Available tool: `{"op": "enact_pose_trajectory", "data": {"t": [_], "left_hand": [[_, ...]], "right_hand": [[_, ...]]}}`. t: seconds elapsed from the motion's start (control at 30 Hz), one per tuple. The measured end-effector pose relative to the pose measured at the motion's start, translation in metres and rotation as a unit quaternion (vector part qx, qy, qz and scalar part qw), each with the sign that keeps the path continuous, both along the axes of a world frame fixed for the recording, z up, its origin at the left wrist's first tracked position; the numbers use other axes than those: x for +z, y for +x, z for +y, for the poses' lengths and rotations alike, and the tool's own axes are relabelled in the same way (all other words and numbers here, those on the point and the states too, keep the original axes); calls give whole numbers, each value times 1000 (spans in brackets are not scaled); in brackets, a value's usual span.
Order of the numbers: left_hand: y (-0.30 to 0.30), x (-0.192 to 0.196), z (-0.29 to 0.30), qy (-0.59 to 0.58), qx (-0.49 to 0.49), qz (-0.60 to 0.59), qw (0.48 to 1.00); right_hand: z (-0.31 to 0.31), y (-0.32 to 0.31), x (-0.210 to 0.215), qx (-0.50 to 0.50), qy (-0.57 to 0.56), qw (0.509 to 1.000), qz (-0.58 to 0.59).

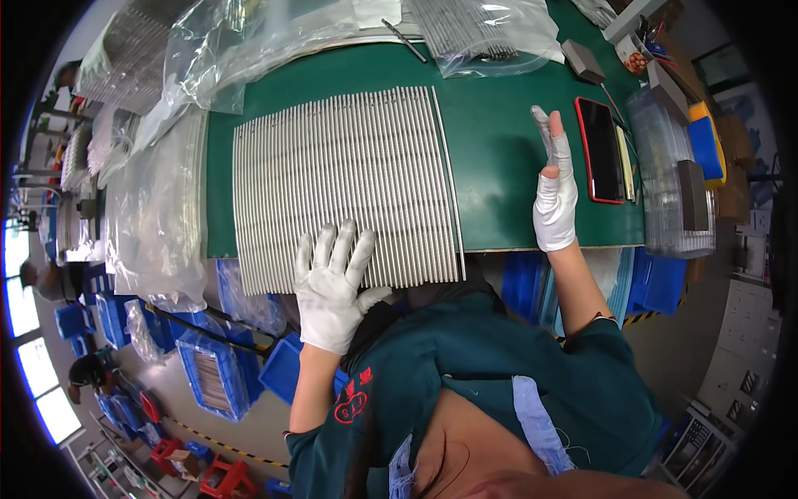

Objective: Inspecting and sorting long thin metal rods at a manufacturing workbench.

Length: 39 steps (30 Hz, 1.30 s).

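Observation:
Many thin silvery metal rods (341, 158) lie side by side in a flat row on the green table. Their near ends stick out past the table's front edge. One rod (450, 183) at the right end of the row is slightly apart from the others. My left hand (331, 287), in a white glove, rests flat on the near part of the row with its fingers spread. To the right of the rods is my right hand (555, 191), in a white glove with some fingertips bare. Its fingers are stretched out, seen edge-on, and I see nothing in it.
A red-rimmed phone (599, 150) lies right of my right hand, near clear plastic boxes (657, 166) and a grey block (583, 61). Clear plastic bags (154, 208) cover the table's left side. More bagged rods (465, 33) lie at the back. Blue crates (208, 374) stand below left.

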<state>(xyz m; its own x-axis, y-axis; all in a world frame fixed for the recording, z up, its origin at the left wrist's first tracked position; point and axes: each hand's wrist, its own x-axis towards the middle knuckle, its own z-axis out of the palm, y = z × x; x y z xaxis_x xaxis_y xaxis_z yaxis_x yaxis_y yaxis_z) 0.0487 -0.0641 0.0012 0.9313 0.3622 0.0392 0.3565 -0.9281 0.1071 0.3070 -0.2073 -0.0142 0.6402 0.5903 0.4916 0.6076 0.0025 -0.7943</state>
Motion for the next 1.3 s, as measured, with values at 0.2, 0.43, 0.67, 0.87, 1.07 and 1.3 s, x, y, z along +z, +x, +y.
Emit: {"op": "enact_pose_trajectory", "data": {"t": [0.2, 0.43, 0.67, 0.87, 1.07, 1.3], "left_hand": [[1, -9, 2, 36, -2, -29, 999], [-5, -3, -7, -3, 13, -46, 999], [-47, 9, -31, -656, 101, -330, 671], [-40, 8, -32, -684, 182, -164, 688], [-48, 6, -30, -613, 213, -240, 722], [-18, 7, -18, -103, -86, -191, 972]], "right_hand": [[7, 0, -3, 77, -81, 991, -74], [23, -19, 3, 150, -303, 892, -301], [48, -30, 0, 155, -260, 905, -301], [53, -39, -4, 123, -302, 877, -354], [28, -20, 1, 103, -364, 851, -363], [23, -14, 2, 95, -340, 879, -320]]}}
